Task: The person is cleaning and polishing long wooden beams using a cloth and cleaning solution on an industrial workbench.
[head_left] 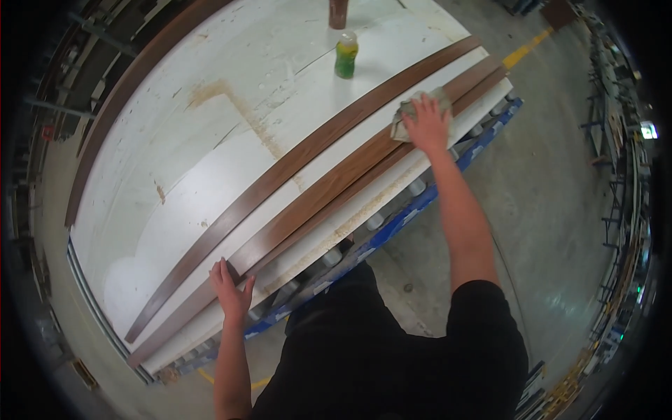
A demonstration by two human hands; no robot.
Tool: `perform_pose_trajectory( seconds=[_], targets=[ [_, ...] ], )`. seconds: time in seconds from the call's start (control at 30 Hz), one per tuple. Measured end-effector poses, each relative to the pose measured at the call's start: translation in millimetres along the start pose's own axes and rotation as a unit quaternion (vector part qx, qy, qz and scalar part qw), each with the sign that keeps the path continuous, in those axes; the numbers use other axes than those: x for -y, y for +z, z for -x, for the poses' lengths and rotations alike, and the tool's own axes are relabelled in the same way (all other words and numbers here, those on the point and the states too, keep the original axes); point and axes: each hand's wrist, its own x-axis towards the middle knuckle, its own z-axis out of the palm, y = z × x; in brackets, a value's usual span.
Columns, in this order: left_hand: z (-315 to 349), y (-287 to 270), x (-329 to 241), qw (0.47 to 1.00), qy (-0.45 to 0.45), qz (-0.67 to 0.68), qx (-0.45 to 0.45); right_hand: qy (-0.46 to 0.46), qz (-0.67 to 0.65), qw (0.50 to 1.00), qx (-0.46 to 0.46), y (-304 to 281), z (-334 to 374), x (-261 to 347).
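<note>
My right hand (428, 126) presses a crumpled greyish cloth (402, 129) onto a long brown wood-grain board (336, 173), towards its far right end. My left hand (232, 290) straddles the same board nearer its left end, with the fingers over the far edge and the thumb on the near side. A narrower brown strip (318, 218) runs along the board's near edge. Parallel to it on the far side lies another long brown board (280, 171). The underside of the cloth is hidden.
The boards lie on a white, stained tabletop (189, 182). A green bottle (346, 56) and a brown cylindrical container (338, 14) stand farther back. Another brown strip (115, 112) follows the left edge. Along the near side runs a blue-edged roller frame (399, 222).
</note>
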Motion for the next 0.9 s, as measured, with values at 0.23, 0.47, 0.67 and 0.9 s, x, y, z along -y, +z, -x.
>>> perform_pose_trajectory(
  seconds=[0.23, 0.47, 0.67, 0.9],
  targets=[
    [-83, 46, -120, 0.999, 0.022, 0.019, 0.042, -0.194, -0.165, 0.954, 0.157, -23, 117, 196],
    [-99, 52, -145, 0.995, 0.053, 0.065, 0.052, -0.247, -0.273, 0.925, 0.095, -22, 121, 194],
    [-57, 20, -100, 0.998, 0.015, 0.011, 0.066, -0.209, -0.167, 0.963, -0.018, 2, 13, 3],
    [5, -21, 10, 0.993, -0.049, -0.064, 0.090, -0.058, -0.090, 0.994, -0.030, 11, -18, -43]
  ],
)
